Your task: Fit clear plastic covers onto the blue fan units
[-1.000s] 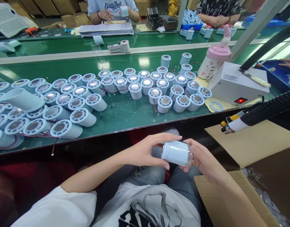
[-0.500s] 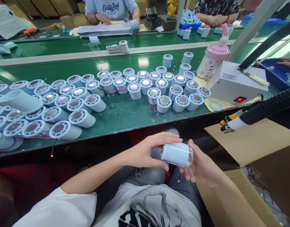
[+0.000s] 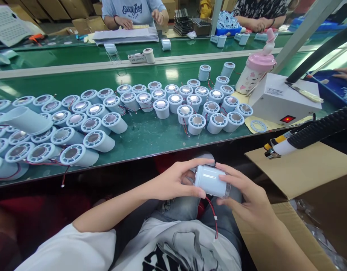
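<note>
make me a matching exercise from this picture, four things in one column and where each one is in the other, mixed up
Things:
1. white cylinder housing
2. pink bottle
3. red indicator light
4. cardboard box

Places:
A. front face of the white box
B. held between left hand and right hand, over the lap
C. beside the person's right arm, below the table edge
D. upright on the green table, behind the white box

Pairs: 1-B, 2-D, 3-A, 4-C

Both hands hold a pale cylinder [image 3: 211, 180] over the lap, left hand [image 3: 173, 182] at its closed end, right hand [image 3: 246, 199] at the other. A red wire [image 3: 213, 214] dangles beneath. More cylinders [image 3: 173, 101] crowd the green surface [image 3: 145, 137]; a cardboard box [image 3: 303, 169] sits right.
</note>
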Available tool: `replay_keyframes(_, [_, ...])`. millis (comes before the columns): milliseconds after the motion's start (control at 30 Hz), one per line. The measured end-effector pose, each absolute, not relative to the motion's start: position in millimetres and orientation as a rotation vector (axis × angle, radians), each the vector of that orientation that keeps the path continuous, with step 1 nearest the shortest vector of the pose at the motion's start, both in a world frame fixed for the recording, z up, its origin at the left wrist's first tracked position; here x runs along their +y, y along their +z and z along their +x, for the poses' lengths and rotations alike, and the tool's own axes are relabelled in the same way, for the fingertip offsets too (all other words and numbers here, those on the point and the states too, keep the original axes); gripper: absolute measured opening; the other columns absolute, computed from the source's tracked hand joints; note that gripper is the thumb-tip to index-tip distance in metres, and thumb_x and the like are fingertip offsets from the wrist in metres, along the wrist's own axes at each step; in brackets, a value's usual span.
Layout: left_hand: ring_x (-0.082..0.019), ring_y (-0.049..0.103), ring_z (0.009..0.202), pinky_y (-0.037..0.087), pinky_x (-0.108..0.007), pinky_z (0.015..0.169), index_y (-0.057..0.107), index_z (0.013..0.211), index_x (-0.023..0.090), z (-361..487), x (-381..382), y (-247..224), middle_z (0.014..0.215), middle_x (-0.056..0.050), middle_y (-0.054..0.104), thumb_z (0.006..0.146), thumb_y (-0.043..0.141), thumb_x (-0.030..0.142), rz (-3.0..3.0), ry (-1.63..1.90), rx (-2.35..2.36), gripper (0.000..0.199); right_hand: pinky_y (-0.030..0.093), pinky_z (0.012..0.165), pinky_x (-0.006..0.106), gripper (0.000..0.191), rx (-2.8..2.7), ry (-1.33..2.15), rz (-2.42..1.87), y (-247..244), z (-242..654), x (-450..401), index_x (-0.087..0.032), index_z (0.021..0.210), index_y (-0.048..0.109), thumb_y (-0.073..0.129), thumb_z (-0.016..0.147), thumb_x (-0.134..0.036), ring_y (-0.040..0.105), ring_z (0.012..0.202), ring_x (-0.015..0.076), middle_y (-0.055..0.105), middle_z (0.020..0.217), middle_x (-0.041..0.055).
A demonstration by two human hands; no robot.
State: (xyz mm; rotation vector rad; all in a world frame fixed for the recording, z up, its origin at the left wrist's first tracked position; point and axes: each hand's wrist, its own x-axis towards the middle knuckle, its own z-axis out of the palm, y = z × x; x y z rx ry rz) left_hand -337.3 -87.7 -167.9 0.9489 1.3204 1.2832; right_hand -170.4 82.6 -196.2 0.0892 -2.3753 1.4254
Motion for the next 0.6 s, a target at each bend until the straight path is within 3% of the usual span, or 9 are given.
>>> replay_keyframes(100, [-0.026, 0.054, 0.12, 0.048, -0.037, 0.099, 0.047, 0.136, 0.029, -340, -88, -166, 0.137, -0.009, 0.051, 0.068, 0.08, 0.022, 1.068, 1.311, 1.318, 0.075, 0.056, 0.089, 0.031, 0.046, -2.13, 1.973, -0.125, -192, -171, 82, -0.037, 0.127, 0.056, 0.07, 0.084, -0.028, 0.06, 0.114, 0.0228, 0.061, 0.129, 0.0027])
replay_keyframes(200, [-0.026, 0.051, 0.125, 0.046, -0.038, 0.102, 0.047, 0.137, 0.029, -341, -88, -166, 0.141, -0.009, 0.048, 0.073, 0.075, 0.018, 1.06, 1.312, 1.273, 0.071, 0.057, 0.08, 0.023, 0.036, -1.926, 2.309, -0.245, -190, -171, 82, -0.04, 0.12, 0.062, 0.068, 0.086, -0.031, 0.068, 0.098, 0.0175, 0.069, 0.114, -0.0012])
replay_keyframes(367, [-0.026, 0.057, 0.118, 0.046, -0.04, 0.101, 0.04, 0.142, 0.027, -338, -86, -179, 0.135, -0.009, 0.055, 0.074, 0.073, 0.014, 0.897, 1.267, 1.16, 0.077, 0.057, 0.07, 0.021, 0.044, -1.911, 2.387, -0.435, -196, -173, 82, -0.035, 0.117, 0.067, 0.079, 0.074, -0.033, 0.069, 0.09, 0.0186, 0.072, 0.105, 0.0004])
replay_keyframes(433, [-0.025, 0.057, 0.117, 0.046, -0.037, 0.1, 0.039, 0.142, 0.027, -335, -85, -186, 0.135, -0.009, 0.055, 0.074, 0.073, 0.014, 0.836, 1.247, 1.152, 0.078, 0.057, 0.072, 0.024, 0.046, -1.904, 2.386, -0.503, -201, -175, 78, -0.031, 0.116, 0.067, 0.08, 0.072, -0.037, 0.068, 0.09, 0.0201, 0.073, 0.103, 0.0023])
replay_keyframes(533, [-0.02, 0.062, 0.102, 0.053, -0.028, 0.081, 0.04, 0.141, 0.026, -336, -84, -191, 0.129, -0.007, 0.059, 0.078, 0.07, 0.026, 0.707, 1.189, 1.204, 0.07, 0.058, 0.077, 0.03, 0.052, -1.881, 2.442, -0.468, -211, -175, 70, -0.027, 0.122, 0.063, 0.074, 0.076, -0.048, 0.067, 0.096, 0.0228, 0.07, 0.11, 0.0051])
replay_keyframes(600, [-0.013, 0.061, 0.071, 0.048, -0.018, 0.054, 0.047, 0.135, 0.025, -351, -82, -190, 0.108, -0.004, 0.067, 0.079, 0.066, 0.044, 0.66, 1.07, 1.298, 0.062, 0.059, 0.066, 0.031, 0.051, -2.005, 2.332, -0.495, -221, -169, 80, -0.025, 0.123, 0.063, 0.061, 0.083, -0.057, 0.07, 0.086, 0.022, 0.071, 0.104, 0.0062])
